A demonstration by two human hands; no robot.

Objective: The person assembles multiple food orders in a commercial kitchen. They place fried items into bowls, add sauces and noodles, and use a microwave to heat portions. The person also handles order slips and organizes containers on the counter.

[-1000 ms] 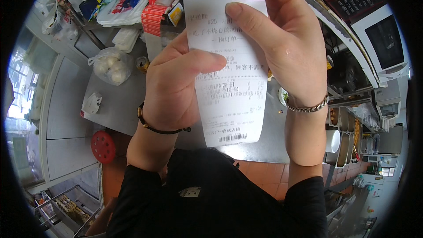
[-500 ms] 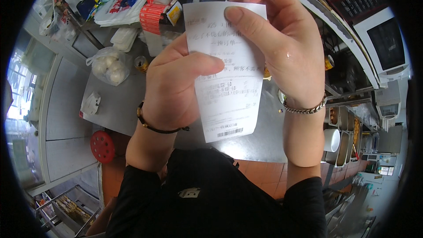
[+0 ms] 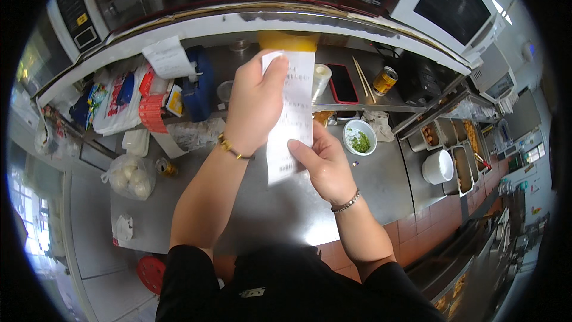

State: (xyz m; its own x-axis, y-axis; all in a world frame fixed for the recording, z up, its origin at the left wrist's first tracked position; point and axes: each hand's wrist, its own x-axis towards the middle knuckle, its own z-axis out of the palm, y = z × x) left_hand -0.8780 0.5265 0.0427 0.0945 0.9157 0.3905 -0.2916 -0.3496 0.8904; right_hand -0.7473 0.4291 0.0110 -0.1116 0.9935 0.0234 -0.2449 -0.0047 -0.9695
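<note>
A long printed paper receipt point(image 3: 292, 113) is held up in front of me, above the metal table. My left hand point(image 3: 257, 104) pinches its upper left part, the thumb lying on the printed face. Lower down, my right hand point(image 3: 328, 164) grips the right edge, thumb in front and fingers behind. Just right of the right hand stands a white bowl point(image 3: 370, 130) with chopped greens in it. Behind the receipt's top, a yellow strip point(image 3: 289, 40) shows along the shelf.
On the shelf lie a red-edged phone point(image 3: 343, 83), chopsticks point(image 3: 362, 77) and a can point(image 3: 385, 80). A bag of round white items point(image 3: 131, 177) sits at left on the metal table point(image 3: 262, 214). Microwaves point(image 3: 453, 3) stand above. A white tub point(image 3: 438, 167) is at right.
My view has tilted up toward the shelf. The receipt is farther from me. My left hand has gone to its upper part, while my right hand has moved from the top to the lower edge.
</note>
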